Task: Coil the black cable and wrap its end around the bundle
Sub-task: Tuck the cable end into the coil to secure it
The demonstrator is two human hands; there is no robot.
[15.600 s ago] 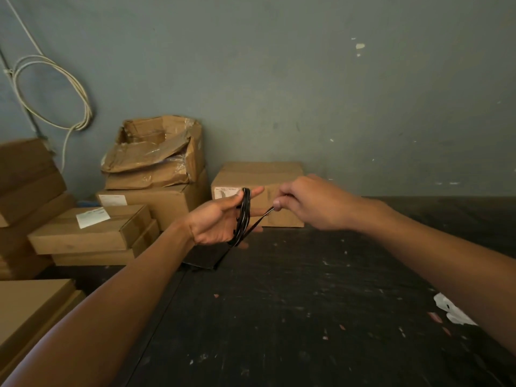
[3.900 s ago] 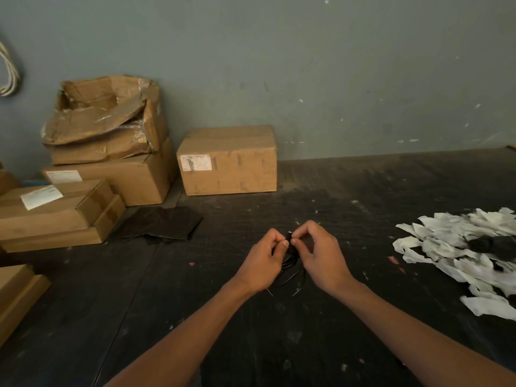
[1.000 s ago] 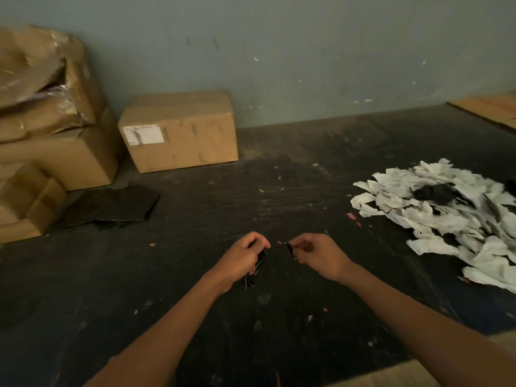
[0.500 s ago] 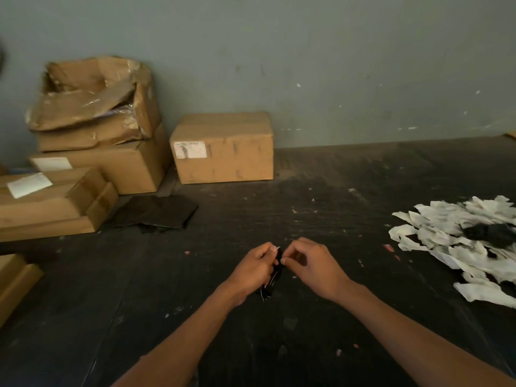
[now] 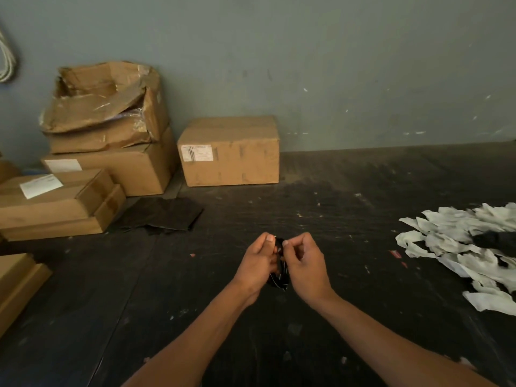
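While both forearms reach out over the dark table [image 5: 349,196], I see the left hand [image 5: 258,262] and the right hand [image 5: 305,263] drawn close together near the middle of the view, with the black cable [image 5: 279,273] held between them as a small coiled bundle. The left thumb and fingers pinch the upper part of the bundle, and the right hand's fingertips are curled in and pinch it at the top from the other side; the lower loops hang down between the two palms, above the tabletop. I cannot make out where the cable's free end sits. Off to the right lies a heap of white paper scraps [image 5: 458,247]. At the far left stand stacked cardboard boxes [image 5: 111,152], with a single box [image 5: 229,152] against the grey wall [image 5: 307,65] and a dark flat sheet [image 5: 162,216] lying before them.
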